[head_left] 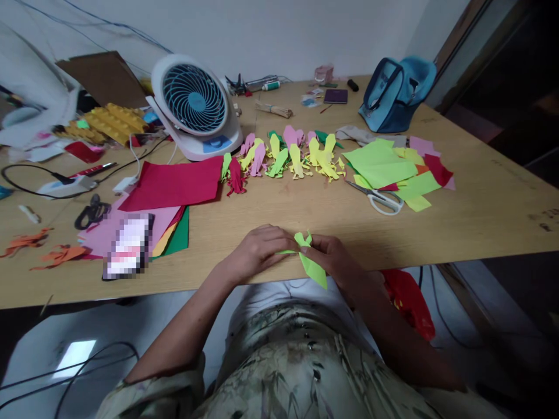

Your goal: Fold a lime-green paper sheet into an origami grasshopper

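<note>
Between my two hands, at the table's front edge, is a bright yellow-green piece of folded paper (313,269). Its broad pointed end hangs down toward my lap, and narrow strips stick out at the top and to the left. My left hand (266,249) has its fingers closed on the left strip. The thumb and fingers of my right hand (332,255) pinch the middle of the paper. Beyond them stands a row of folded paper figures (297,160) in yellow, pink, green and red, with thin cut strips at their lower ends.
White-handled scissors (385,201) lie by a pile of coloured sheets (379,166) on the right. To the left are a red sheet (174,183), a phone (128,245), black scissors (91,212) and orange paper figures (63,255). A fan (196,105) and a blue bag (395,96) stand behind.
</note>
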`<state>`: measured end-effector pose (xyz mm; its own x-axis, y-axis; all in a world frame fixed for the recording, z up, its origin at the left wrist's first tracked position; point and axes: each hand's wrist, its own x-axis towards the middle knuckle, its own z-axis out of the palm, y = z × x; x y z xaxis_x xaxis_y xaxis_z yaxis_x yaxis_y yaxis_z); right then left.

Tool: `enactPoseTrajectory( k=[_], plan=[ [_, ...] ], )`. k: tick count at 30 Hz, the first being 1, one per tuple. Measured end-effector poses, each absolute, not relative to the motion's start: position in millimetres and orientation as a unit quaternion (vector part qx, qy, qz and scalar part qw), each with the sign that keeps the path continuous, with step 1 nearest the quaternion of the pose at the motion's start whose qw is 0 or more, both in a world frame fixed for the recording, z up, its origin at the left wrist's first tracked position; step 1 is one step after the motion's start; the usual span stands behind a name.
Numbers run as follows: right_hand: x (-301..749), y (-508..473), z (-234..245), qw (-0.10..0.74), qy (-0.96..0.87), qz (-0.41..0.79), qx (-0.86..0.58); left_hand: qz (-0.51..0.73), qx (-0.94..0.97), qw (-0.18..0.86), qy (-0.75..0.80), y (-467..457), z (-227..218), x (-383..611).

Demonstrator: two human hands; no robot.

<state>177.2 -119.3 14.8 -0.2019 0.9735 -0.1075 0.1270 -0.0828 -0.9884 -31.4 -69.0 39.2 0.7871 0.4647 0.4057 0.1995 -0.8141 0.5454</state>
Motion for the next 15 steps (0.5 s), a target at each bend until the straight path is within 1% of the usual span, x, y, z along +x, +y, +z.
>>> enactPoseTrajectory(
  k=[6,15],
  plan=[
    [181.8,-118.3,10.4,0.37,-0.579,0.545,-0.481,0.249,0.92,0.255,0.162,-63.9,45.3,-30.8],
    [180.9,-119.7,3.6,0.383,-0.594,0.516,-0.484,0.296,0.881,0.309,0.201,-76.1,38.9,-27.9]
  ],
)
